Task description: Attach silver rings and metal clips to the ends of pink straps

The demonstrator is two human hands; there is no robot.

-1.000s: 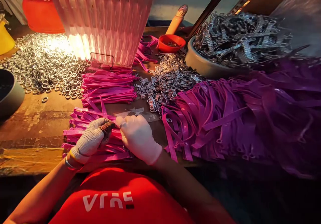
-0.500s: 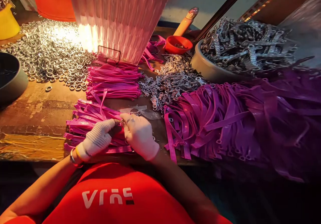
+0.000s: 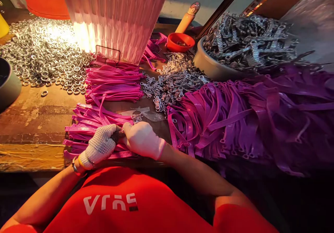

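Note:
My left hand [image 3: 101, 143], in a white knitted glove with dark dots, is closed with its fingertips against my right hand. There is a dark patch at its fingers. My right hand [image 3: 144, 139], in a white glove, is closed, its thumb and fingers pressed together beside the left. Whatever lies between them is hidden by the gloves. Beneath both hands spreads a bundle of pink straps [image 3: 83, 128]. Just beyond the right hand's knuckles shows a small metal chain piece [image 3: 137, 117].
Behind lies a second pink strap stack [image 3: 113, 83]. Loose metal rings [image 3: 44, 62] heap at the left, near a dark bowl [image 3: 10, 86]. To the right are metal clasps [image 3: 177, 79], a red bowl [image 3: 180, 42], a full grey tub [image 3: 216, 65] and a large purple strap pile [image 3: 221, 121].
My hands have turned inward, the right one rolling so its knuckles face up and its fingers curl closer. The ring seen between the fingertips is now hidden. The view has shifted slightly.

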